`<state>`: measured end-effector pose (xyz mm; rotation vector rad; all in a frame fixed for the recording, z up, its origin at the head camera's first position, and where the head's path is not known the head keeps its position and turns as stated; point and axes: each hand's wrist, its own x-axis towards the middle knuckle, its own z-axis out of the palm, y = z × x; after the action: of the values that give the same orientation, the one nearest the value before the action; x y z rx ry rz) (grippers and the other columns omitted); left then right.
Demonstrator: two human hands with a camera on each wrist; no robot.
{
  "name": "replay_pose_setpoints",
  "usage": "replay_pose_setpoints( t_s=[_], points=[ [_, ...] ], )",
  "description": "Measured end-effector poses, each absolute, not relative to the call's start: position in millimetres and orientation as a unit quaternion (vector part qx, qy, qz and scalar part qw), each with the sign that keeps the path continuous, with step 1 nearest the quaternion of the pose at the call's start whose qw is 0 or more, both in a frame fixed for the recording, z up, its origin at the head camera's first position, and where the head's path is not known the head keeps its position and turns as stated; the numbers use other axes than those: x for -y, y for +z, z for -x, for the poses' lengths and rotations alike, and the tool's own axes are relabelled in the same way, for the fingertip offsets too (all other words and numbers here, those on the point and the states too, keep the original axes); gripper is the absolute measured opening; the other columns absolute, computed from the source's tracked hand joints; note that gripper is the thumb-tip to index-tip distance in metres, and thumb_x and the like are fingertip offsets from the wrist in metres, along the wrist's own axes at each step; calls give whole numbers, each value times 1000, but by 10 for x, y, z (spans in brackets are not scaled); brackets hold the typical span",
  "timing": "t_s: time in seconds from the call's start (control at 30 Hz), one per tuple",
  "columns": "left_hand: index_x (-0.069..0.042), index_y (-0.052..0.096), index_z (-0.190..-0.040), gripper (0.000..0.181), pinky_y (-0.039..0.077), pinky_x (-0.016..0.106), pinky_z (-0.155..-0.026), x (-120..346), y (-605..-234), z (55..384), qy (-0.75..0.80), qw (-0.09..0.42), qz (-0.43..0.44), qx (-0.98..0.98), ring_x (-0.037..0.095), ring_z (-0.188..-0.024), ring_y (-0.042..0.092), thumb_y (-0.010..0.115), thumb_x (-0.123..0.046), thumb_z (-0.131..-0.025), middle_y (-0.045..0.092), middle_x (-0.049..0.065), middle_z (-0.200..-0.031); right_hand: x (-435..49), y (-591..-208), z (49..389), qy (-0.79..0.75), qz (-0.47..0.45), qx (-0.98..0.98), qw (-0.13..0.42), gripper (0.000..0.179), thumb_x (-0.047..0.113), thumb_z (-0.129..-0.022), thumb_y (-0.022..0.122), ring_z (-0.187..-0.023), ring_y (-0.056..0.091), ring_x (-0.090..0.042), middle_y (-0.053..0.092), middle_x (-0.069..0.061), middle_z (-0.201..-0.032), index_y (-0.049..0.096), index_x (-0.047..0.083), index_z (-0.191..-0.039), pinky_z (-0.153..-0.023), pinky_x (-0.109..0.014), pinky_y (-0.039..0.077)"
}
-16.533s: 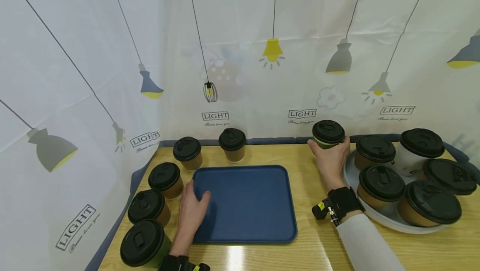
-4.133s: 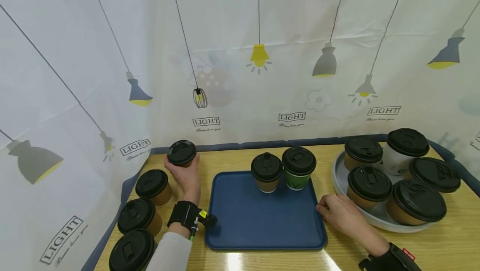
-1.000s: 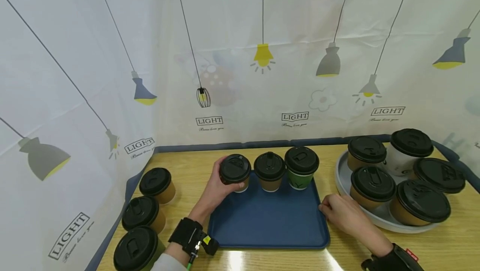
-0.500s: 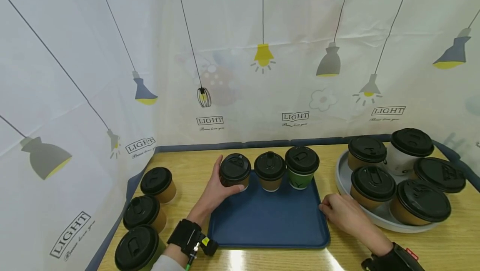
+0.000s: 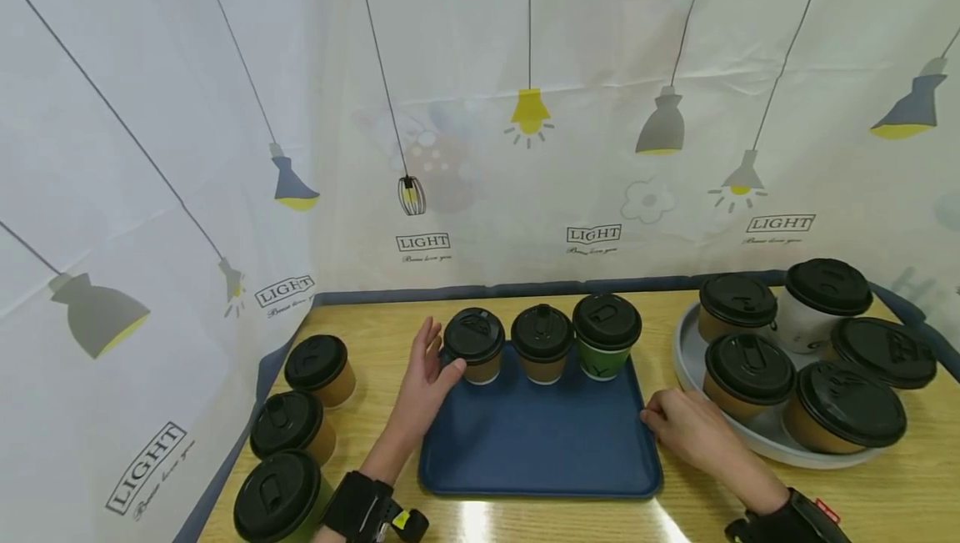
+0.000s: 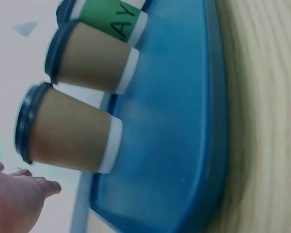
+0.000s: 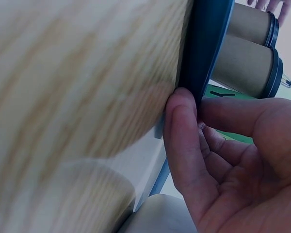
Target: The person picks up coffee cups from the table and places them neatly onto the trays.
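Note:
Three black-lidded paper coffee cups stand upright in a row along the back of a blue tray [image 5: 540,443]: a brown cup [image 5: 474,339] at left, another brown cup [image 5: 542,334] in the middle and a green cup [image 5: 602,361] at right. My left hand [image 5: 420,397] is beside the left brown cup, fingers spread and relaxed; the left wrist view shows a gap between the fingertips and this cup [image 6: 70,131]. With thumb and finger, my right hand [image 5: 686,426] pinches the tray's right rim, seen close in the right wrist view, where the tray edge [image 7: 203,43] meets the fingertips.
Left of the tray stand two brown cups [image 5: 318,368] and a larger green cup [image 5: 277,493] on the wooden table [image 5: 375,318]. A round grey tray [image 5: 684,347] with several lidded cups is close to my right hand. A printed curtain [image 5: 480,67] hangs behind.
Since the oldest frame, three cups have come onto the blue tray, the last brown one carried by my left hand. In the last half second that hand has let go and drawn back left.

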<state>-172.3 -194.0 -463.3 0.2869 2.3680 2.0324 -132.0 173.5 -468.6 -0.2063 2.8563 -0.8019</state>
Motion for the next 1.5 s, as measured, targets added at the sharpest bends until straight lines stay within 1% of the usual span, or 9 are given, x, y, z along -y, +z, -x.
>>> replay_pose_setpoints(
  t_s=[0.2, 0.33, 0.43, 0.57, 0.7, 0.9, 1.1, 1.3, 1.5],
  points=[
    [-13, 12, -167, 79, 18, 49, -125, 1944, -4490, 1572, 626, -46, -107, -771, 29, -158, 16, 62, -16, -105, 18, 9, -171, -1737, -4690, 1315, -266, 67, -958, 83, 28, 8, -97, 68, -51, 46, -15, 52, 3, -58, 67, 16, -70, -53, -31, 35],
    [-14, 16, -166, 79, 20, 41, -125, 1968, -4350, 1474, 615, -68, -105, -778, 23, -157, 20, 64, -15, -104, 23, 4, -170, -1737, -4693, 1320, -265, 66, -958, 84, 27, 8, -97, 68, -52, 47, -15, 53, 3, -59, 68, 16, -71, -53, -31, 36],
    [-14, 17, -166, 79, 22, 34, -123, 1995, -4219, 1403, 609, -88, -108, -781, 22, -156, 23, 65, -13, -103, 26, 4, -169, -1736, -4693, 1325, -265, 66, -958, 86, 28, 8, -97, 68, -52, 47, -15, 53, 3, -59, 67, 16, -70, -53, -31, 36],
    [-10, 18, -165, 79, 24, 32, -122, 2051, -4038, 1326, 584, -137, -132, -789, 28, -155, 25, 65, -7, -101, 33, 12, -165, -1736, -4694, 1330, -262, 66, -959, 87, 28, 8, -98, 68, -52, 47, -15, 53, 3, -59, 67, 16, -70, -54, -31, 36],
    [-8, 20, -165, 79, 24, 36, -122, 2128, -3860, 1242, 551, -178, -149, -801, 32, -154, 27, 64, -3, -100, 37, 14, -162, -1740, -4698, 1335, -259, 65, -960, 87, 28, 8, -98, 68, -52, 47, -15, 53, 3, -59, 67, 15, -71, -53, -31, 36],
    [-11, 22, -165, 77, 24, 48, -123, 2330, -3672, 1116, 490, -192, -108, -844, 28, -154, 27, 66, -12, -101, 35, 9, -164, -1737, -4699, 1333, -259, 69, -960, 86, 27, 8, -97, 68, -52, 47, -15, 53, 3, -59, 67, 15, -71, -54, -31, 36],
    [-13, 31, -163, 69, 27, 48, -121, 2614, -3534, 1037, 439, -202, -62, -873, 28, -153, 29, 65, -19, -103, 35, 8, -164, -1735, -4698, 1327, -260, 69, -959, 85, 28, 8, -97, 68, -51, 46, -15, 52, 3, -58, 67, 16, -70, -53, -31, 35],
    [-11, 31, -163, 70, 28, 61, -118, 2926, -3475, 989, 415, -191, -22, -889, 39, -152, 29, 65, -25, -103, 33, 15, -165, -1734, -4701, 1326, -261, 69, -959, 85, 28, 8, -98, 68, -51, 46, -15, 52, 3, -58, 67, 16, -71, -53, -32, 36],
    [-11, 28, -164, 74, 24, 62, -119, 3174, -3497, 887, 403, -174, 44, -898, 41, -153, 25, 63, -34, -104, 29, 17, -166, -1736, -4704, 1328, -263, 70, -959, 84, 27, 8, -97, 68, -51, 46, -15, 52, 3, -59, 68, 15, -72, -54, -32, 36]
  ],
)
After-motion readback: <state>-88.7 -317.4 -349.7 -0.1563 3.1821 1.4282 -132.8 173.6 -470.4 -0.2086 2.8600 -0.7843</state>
